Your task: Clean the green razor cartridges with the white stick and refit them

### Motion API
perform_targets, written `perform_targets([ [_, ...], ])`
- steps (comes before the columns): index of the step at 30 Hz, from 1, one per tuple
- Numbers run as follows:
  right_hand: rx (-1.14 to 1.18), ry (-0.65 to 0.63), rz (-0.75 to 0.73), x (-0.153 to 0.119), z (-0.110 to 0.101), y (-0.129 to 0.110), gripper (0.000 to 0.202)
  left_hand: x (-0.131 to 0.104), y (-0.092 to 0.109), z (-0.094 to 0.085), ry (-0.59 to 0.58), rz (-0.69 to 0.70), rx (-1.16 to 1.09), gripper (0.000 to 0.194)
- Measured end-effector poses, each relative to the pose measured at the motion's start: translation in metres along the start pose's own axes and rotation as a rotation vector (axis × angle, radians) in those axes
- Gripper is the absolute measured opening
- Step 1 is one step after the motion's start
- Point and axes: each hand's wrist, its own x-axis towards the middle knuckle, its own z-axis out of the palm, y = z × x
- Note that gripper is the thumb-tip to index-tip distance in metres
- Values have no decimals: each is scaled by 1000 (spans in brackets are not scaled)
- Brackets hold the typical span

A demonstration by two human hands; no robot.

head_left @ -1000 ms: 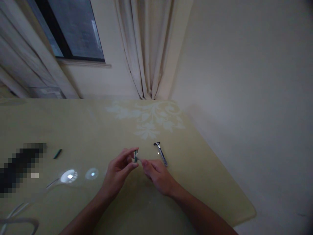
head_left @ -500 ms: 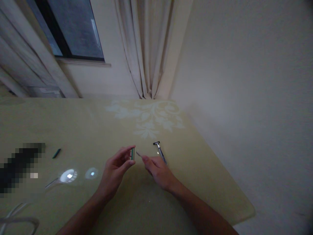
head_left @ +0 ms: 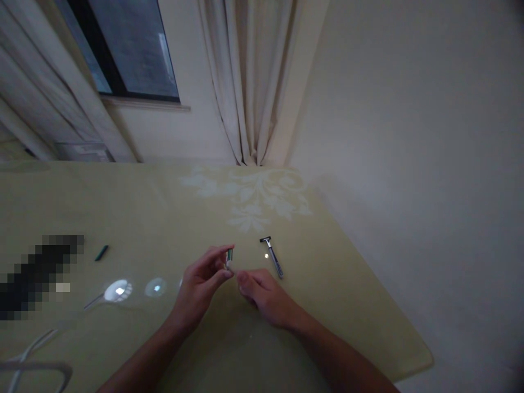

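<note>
My left hand pinches a small razor blade cartridge, dark-edged with a green strip, upright between thumb and fingertips. My right hand is closed around a thin stick with a pale tip; most of its length is hidden in the fist. The tip is at the lower part of the cartridge, and whether it touches I cannot tell. Just beyond my right hand a razor with a dark head and a grey handle lies on the table.
A second dark green piece lies on the glossy yellowish table, left of my hands. Farther left is a blurred-out dark object. A pale cable curls at the near left. Curtains and a wall stand behind.
My right hand has moved slightly down, and its stick's pale tip has come from beside the cartridge to its lower part. The view has shifted a little.
</note>
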Motion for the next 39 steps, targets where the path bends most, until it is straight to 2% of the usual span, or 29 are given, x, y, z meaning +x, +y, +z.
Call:
perform_targets([
  [5, 20, 105, 61, 2, -1, 2, 70, 0, 0, 0, 14, 10, 0, 38],
  [10, 132, -39, 42, 0, 0, -1, 70, -3, 3, 2, -11, 36, 6, 39],
  [15, 113, 84, 108, 2, -5, -1, 71, -3, -1, 3, 12, 21, 11, 39],
  [21, 161, -34, 75, 1, -4, 0, 70, -3, 1, 5, 2, 35, -2, 38],
  [26, 123, 53, 69, 4, -7, 2, 72, -4, -1, 3, 7, 12, 4, 39],
  [29, 170, 19, 68, 3, -7, 3, 72, -5, -3, 2, 2, 9, 12, 39],
  [32, 112, -17, 39, 3, -7, 5, 71, -6, -3, 2, 3, -7, 6, 40],
  [37, 81, 101, 62, 6, -8, 5, 71, -5, -7, 2, 9, -21, 9, 40],
  [39, 116, 87, 62, 5, -8, 5, 71, -4, -7, 2, 2, -21, 6, 40],
])
